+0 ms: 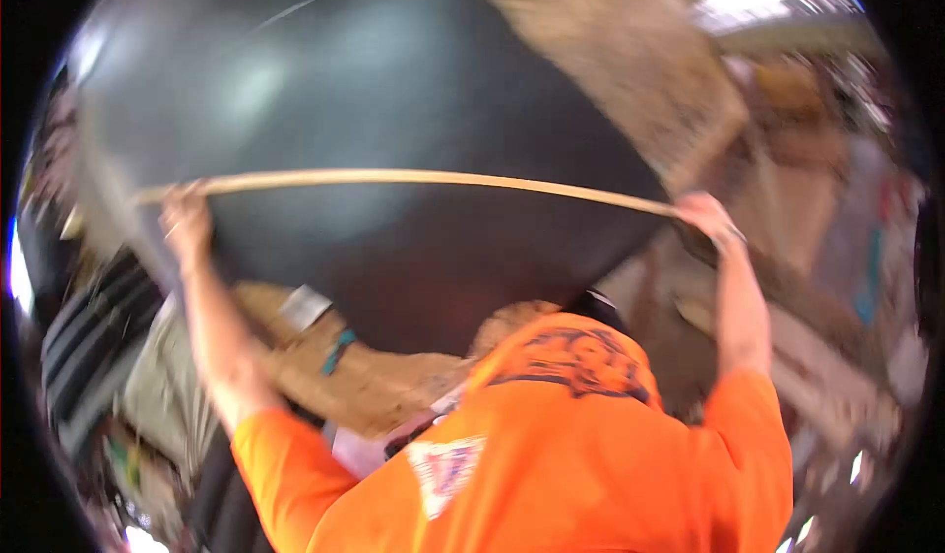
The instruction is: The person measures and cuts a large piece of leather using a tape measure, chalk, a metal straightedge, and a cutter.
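Observation:
A long, thin tan strip (pixel 413 176), like a wooden lath, stretches across a large, smooth black sheet (pixel 413 100). Near the strip's left end, my left hand (pixel 187 223) has its fingers closed around it, at the sheet's left edge. The other end is pinched in my right hand (pixel 707 216), beside the sheet's right corner. Both arms reach out wide in front of me, and the strip bows slightly in this curved view. Motion blur softens the fingers.
Brown cardboard (pixel 620 51) lies along the sheet's upper right side. More brown cardboard (pixel 364 390) sits close in front of my body, with a white label (pixel 305 305) and a teal item (pixel 340 351). Ridged black pieces (pixel 98 326) stand at the left.

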Motion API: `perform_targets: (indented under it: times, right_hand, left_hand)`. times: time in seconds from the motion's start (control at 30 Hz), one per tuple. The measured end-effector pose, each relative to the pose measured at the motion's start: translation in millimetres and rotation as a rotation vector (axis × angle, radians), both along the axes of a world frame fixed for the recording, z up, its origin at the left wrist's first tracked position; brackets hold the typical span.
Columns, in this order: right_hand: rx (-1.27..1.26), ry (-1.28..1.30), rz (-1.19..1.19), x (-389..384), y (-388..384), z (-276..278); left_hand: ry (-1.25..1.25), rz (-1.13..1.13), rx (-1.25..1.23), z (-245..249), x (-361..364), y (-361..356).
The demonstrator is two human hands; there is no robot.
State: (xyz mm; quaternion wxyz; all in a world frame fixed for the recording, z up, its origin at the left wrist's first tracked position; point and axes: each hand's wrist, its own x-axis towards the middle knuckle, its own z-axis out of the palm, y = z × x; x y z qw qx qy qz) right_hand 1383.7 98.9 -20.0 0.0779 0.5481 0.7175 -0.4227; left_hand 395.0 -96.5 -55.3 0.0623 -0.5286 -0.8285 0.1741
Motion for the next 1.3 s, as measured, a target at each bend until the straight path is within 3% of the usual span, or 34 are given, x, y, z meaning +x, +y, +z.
perform_targets:
  times: [0.03,0.07,0.1,0.13,0.2,0.47,0.67,0.7,0.73,0.77,0.8,0.83,0.87,0.9,0.93,1.0,1.07,1.17,1.3]
  right_hand:
    - [-0.138,-0.062,-0.015,8,7,-7]
    - [-0.150,-0.036,-0.141,13,6,-21]
    - [-0.129,0.006,-0.175,23,9,-31]
    - [-0.125,0.021,-0.269,29,7,-37]
    - [-0.154,-0.027,-0.264,28,11,-36]
    - [-0.161,-0.039,-0.257,22,13,-27]
    - [-0.126,0.056,-0.109,37,20,-43]
    - [-0.170,0.001,-0.170,40,21,-46]
    - [0.102,-0.122,0.109,35,21,-43]
    - [-0.157,-0.057,-0.040,13,23,-22]
    - [-0.157,-0.024,-0.025,11,22,-21]
    - [-0.116,-0.073,0.011,2,20,-13]
    - [-0.135,-0.134,0.002,-3,19,-8]
    - [-0.164,-0.120,-0.072,16,19,-27]
    - [-0.114,-0.157,-0.017,7,20,-18]
    - [-0.146,-0.158,-0.100,-2,16,-9]
    - [-0.174,-0.182,-0.139,-12,16,2]
    - [-0.225,-0.117,-0.189,-8,19,-2]
    - [-0.218,-0.082,-0.170,-3,19,-10]
  left_hand:
    - [-0.051,0.126,0.129,-8,4,-7]
    - [-0.276,0.373,0.280,18,28,6]
    - [-0.145,0.230,0.239,-12,-5,-5]
    - [-0.256,0.432,0.275,24,39,10]
    - [-0.276,0.423,0.330,7,30,2]
    - [-0.364,0.548,0.274,21,41,6]
    - [-0.318,0.499,0.196,29,36,2]
    - [-0.253,0.434,0.210,6,16,-4]
    - [-0.247,0.330,0.223,-1,1,-5]
    - [-0.151,0.137,0.037,-12,-20,-13]
    - [-0.077,0.056,0.147,-24,-33,-20]
    - [-0.313,0.306,0.201,42,37,6]
    - [-0.431,0.186,0.357,18,11,-6]
    - [-0.378,0.058,0.293,-20,-44,-19]
    - [-0.509,0.182,0.380,-23,-44,-15]
    - [-0.283,0.082,0.303,-66,-100,-28]
    - [-0.070,-0.048,0.002,-73,-115,-31]
    - [-0.360,0.179,0.228,-64,-100,-23]
    - [-0.376,0.195,0.208,-60,-101,-20]
